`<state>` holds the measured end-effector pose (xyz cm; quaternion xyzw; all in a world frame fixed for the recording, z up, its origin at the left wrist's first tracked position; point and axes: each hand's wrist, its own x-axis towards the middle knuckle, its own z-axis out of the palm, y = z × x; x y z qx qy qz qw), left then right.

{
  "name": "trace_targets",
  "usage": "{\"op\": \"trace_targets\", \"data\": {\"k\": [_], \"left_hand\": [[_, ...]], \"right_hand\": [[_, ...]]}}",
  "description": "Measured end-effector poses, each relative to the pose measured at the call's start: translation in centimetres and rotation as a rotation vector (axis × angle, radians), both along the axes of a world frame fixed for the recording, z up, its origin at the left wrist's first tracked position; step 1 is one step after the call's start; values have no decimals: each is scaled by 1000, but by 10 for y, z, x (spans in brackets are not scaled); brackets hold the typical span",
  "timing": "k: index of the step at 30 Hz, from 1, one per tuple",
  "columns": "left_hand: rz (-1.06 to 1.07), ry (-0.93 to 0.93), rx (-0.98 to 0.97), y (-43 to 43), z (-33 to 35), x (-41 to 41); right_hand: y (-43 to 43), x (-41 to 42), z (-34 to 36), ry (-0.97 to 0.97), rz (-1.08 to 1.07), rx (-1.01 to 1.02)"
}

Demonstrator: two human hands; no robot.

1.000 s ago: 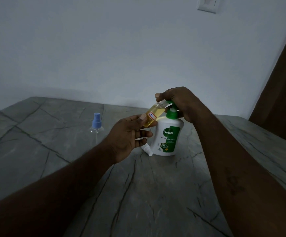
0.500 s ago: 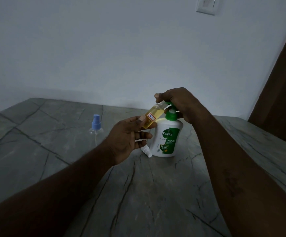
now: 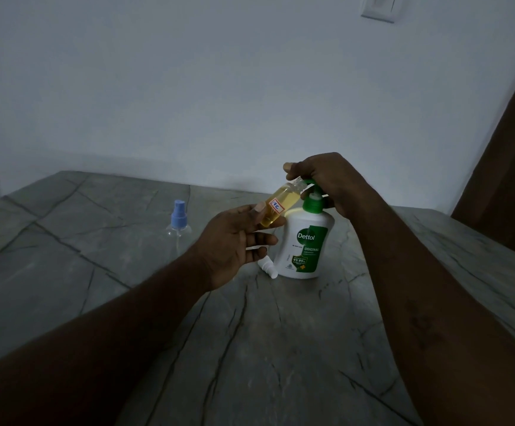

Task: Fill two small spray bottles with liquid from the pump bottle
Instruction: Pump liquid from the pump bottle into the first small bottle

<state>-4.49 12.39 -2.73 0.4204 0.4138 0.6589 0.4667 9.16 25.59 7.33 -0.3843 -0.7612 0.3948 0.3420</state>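
A white Dettol pump bottle (image 3: 304,244) with a green pump head stands on the stone table (image 3: 250,348). My right hand (image 3: 327,182) wraps over the pump head. My left hand (image 3: 234,238) holds a small clear spray bottle (image 3: 281,207), uncapped, tilted with its open neck at the pump spout; it holds yellow liquid and bears a red-edged label. Its white spray cap (image 3: 267,267) lies on the table by the pump bottle's base. A second small clear bottle with a blue spray cap (image 3: 178,224) stands upright to the left.
A white wall rises just behind the table's far edge, with a light switch plate (image 3: 379,7) high up. A brown door or panel (image 3: 511,149) stands at the right.
Almost nothing differs. The hands, small bottle and pump bottle keep the same pose; only the view has shifted slightly.
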Motion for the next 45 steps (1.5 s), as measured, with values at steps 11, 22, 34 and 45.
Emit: {"op": "trace_targets", "data": {"k": [11, 22, 34, 45], "left_hand": [[5, -1, -2, 2, -3, 0], [-1, -2, 26, 3, -1, -2], [-6, -1, 21, 2, -2, -1], [-11, -12, 25, 1, -1, -2]], "right_hand": [[1, -1, -8, 8, 23, -61], [-1, -1, 2, -59, 2, -35], [0, 0, -1, -30, 22, -48], [-1, -2, 0, -29, -1, -57]]}}
